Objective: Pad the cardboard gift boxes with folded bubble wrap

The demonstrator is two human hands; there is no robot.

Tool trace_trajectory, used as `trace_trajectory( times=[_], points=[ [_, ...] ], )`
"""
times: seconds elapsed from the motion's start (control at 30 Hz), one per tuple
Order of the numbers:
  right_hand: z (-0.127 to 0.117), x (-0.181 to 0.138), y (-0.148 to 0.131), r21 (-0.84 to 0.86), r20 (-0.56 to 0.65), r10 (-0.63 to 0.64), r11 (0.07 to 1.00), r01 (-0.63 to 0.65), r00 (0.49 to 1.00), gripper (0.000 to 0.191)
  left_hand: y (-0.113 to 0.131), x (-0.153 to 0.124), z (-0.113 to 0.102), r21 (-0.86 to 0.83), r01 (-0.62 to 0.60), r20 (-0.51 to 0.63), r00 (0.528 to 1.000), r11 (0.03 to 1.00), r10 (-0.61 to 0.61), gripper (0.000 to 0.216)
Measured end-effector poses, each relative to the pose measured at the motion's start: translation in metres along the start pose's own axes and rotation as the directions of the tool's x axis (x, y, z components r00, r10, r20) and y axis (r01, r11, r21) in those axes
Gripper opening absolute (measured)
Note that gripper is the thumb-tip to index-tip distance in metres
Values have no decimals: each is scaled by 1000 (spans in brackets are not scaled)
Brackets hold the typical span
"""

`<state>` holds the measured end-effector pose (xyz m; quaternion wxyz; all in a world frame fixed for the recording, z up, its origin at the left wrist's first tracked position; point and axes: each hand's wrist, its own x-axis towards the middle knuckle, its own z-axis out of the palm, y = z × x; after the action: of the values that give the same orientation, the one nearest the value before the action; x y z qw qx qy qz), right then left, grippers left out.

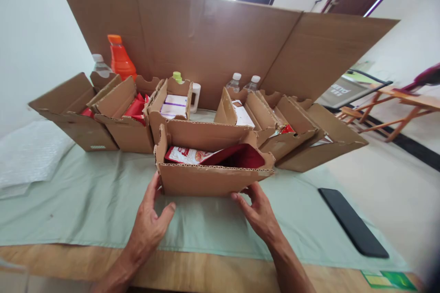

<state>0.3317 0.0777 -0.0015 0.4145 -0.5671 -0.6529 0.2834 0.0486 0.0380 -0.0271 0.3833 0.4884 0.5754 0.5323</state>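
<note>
A small open cardboard box (206, 178) stands on the pale green cloth (85, 201) in front of me. Red and white snack packets (192, 155) lie inside it. My left hand (149, 222) is at the box's front left corner, fingers spread, fingertips touching the cardboard. My right hand (259, 213) is at the front right corner, fingers curled up against the lower edge. Neither hand grips the box fully.
Several more open cardboard boxes (127, 123) with packets stand in a row behind, before a tall cardboard sheet (206, 41). An orange bottle (120, 59) and clear bottles (235, 82) stand at the back. A black phone (352, 226) lies at the right. Bubble wrap (30, 151) lies left.
</note>
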Motion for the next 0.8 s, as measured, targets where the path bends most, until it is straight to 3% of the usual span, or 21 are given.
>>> trace_trajectory(
  times=[0.17, 0.63, 0.73, 0.8],
  points=[
    [9, -9, 2, 14, -31, 57, 998, -56, 998, 29, 5, 4, 5, 34, 24, 33, 999, 999, -25, 73],
    [22, -4, 8, 79, -90, 93, 993, -86, 992, 42, 3, 25, 10, 26, -42, 134, 990, 999, 38, 86],
    [15, -13, 6, 43, -111, 98, 995, -93, 989, 51, 3, 17, 1, 27, -44, 153, 987, 999, 39, 84],
    [6, -31, 11, -67, -118, 68, 995, -76, 991, 56, 4, 11, -15, 90, -70, 125, 991, 994, 58, 79]
  ],
)
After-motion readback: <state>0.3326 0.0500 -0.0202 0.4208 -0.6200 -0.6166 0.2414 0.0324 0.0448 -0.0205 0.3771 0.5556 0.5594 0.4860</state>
